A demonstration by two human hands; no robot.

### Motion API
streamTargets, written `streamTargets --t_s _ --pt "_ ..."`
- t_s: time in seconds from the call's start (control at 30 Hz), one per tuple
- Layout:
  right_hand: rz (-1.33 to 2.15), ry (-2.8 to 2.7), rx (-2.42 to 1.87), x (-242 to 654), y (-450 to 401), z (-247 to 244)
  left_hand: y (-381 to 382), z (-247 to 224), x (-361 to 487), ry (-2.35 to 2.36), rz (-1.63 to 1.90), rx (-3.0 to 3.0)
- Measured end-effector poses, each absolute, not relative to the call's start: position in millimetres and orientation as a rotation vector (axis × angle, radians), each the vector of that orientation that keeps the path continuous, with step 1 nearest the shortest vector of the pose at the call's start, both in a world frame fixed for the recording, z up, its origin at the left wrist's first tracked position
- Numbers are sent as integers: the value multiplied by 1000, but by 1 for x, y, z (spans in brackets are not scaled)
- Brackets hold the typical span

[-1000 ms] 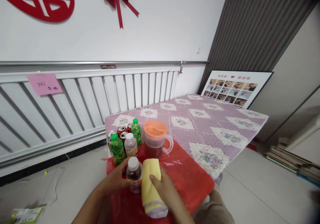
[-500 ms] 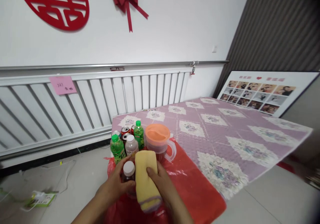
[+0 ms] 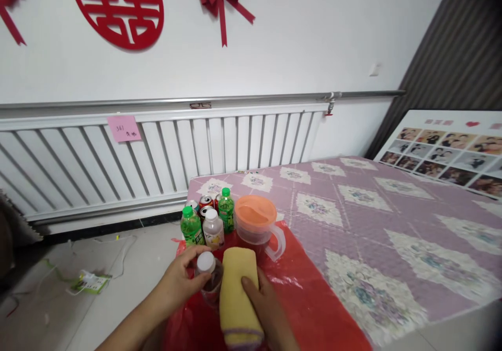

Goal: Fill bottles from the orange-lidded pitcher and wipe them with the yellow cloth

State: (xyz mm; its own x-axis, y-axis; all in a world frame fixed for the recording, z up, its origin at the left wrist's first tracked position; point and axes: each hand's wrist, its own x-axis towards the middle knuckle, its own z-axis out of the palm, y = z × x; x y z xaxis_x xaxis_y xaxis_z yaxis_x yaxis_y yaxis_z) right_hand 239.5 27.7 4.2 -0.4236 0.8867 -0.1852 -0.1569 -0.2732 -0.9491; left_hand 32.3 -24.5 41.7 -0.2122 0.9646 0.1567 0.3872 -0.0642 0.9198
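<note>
My left hand [image 3: 188,275] is closed around the neck of a clear plastic bottle [image 3: 214,283] with a white cap. Beside it, my right hand [image 3: 264,296] grips a folded yellow cloth [image 3: 239,293], the thumb lying across its front. Bottle and cloth are side by side, close together, over a red plastic sheet [image 3: 304,278]. Just beyond them stand a white-capped bottle [image 3: 214,229] with a label, two green bottles [image 3: 192,228] and several drink cans [image 3: 206,202]. A clear pitcher [image 3: 254,230] with an orange lid stands behind the cloth, its handle to the right.
The sheet lies over a purple floral bed cover [image 3: 321,183]. A white radiator [image 3: 168,152] with a pink note [image 3: 124,128] runs along the wall. On the floor at left is a power strip [image 3: 92,282] with cables. A photo board [image 3: 443,152] leans at right.
The view has turned left, so the scene sits further right. The yellow cloth stands slightly lower and further from the bottle's cap. Both hands keep their holds.
</note>
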Motion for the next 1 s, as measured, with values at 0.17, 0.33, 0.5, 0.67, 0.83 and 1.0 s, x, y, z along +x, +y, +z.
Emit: streamTargets --t_s 0.17,0.33,0.5,0.67,0.83,1.0 --pt "1943 -926 -847 234 19 14 -17 47 26 1390 1107 1544" --pt "1912 -1049 -946 235 27 5 -11 47 29 1333 1124 1526" --pt "1656 -1411 -1112 247 40 -7 -17 50 35 1432 1088 1568" --pt "1344 -1637 -1200 252 40 -9 -24 54 47 1816 1128 1708" --pt "1554 -1437 -1133 250 34 -2 -21 54 48 1804 1098 1754" --pt "1855 -1087 -943 244 24 -1 -20 56 40 1636 1055 1606"
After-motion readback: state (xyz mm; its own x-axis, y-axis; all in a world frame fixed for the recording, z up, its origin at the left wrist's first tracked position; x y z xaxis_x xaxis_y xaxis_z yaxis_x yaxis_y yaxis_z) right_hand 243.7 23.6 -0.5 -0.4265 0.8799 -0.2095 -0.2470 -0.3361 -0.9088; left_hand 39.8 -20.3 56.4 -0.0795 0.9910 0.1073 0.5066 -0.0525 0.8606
